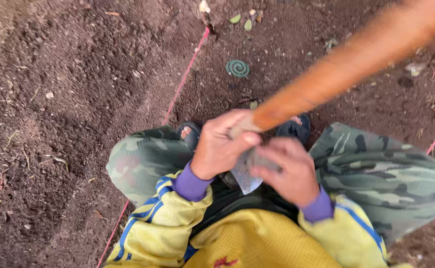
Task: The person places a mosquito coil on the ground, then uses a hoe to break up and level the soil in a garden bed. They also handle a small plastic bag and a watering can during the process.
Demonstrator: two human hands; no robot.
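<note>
Hands [257,154] gripping flat metal blade [245,176], smooth wood handle [346,62]

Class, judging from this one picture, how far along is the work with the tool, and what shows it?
Done: the soil looks loose and turned, and a red string is stretched across it. In hand: the left hand grips the orange handle at its lower end, while the right hand works at the grey metal blade. What is left cannot be told.

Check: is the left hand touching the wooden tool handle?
Touching. In the head view the left hand grips the lower end of the orange-brown wooden handle, thumb and fingers wrapped against it, no gap.
</note>
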